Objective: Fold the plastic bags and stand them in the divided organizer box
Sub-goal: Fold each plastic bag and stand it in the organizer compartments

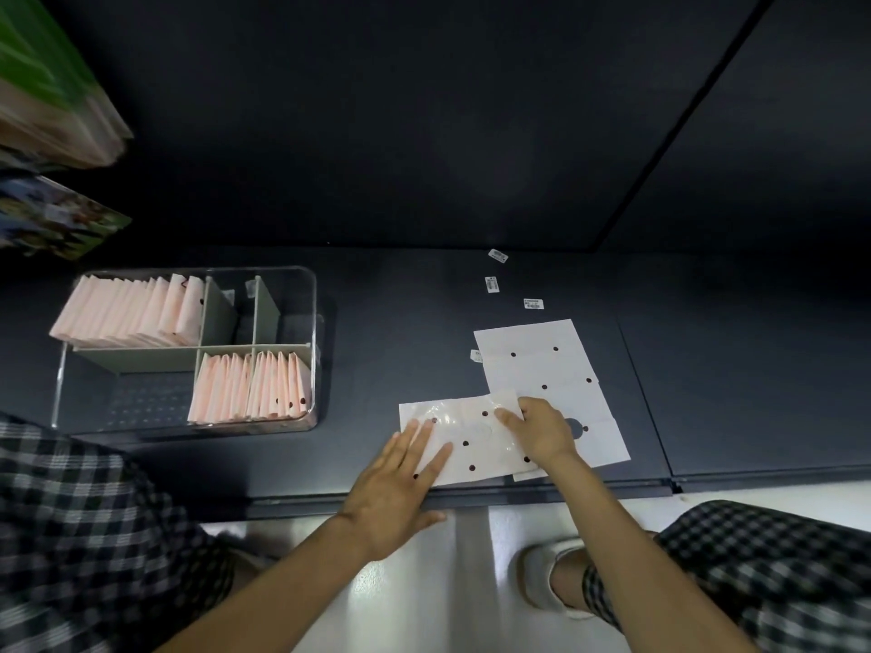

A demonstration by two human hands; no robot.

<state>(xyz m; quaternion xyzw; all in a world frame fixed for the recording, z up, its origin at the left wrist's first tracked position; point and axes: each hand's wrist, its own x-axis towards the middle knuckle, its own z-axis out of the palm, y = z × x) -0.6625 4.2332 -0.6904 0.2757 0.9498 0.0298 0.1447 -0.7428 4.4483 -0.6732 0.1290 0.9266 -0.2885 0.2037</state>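
A pale plastic bag with punched holes (476, 445) lies flat near the front edge of the dark shelf. My left hand (400, 483) presses on its left part with straight, spread fingers. My right hand (537, 428) rests on its right end, fingers pointing left; whether they pinch the film I cannot tell. Under and behind it lies a stack of flat bags (542, 365). The clear divided organizer box (311, 294) stands at the left. Folded pink bags (132, 313) stand in its back left compartment, and more folded bags (250, 388) stand in the two front right compartments.
Several small barcode stickers (491, 284) lie on the shelf behind the bags. Coloured packages (52, 101) sit on a rack at the upper left. A dark wall rises behind the shelf. My checked trousers and a shoe (546, 577) are below the shelf edge.
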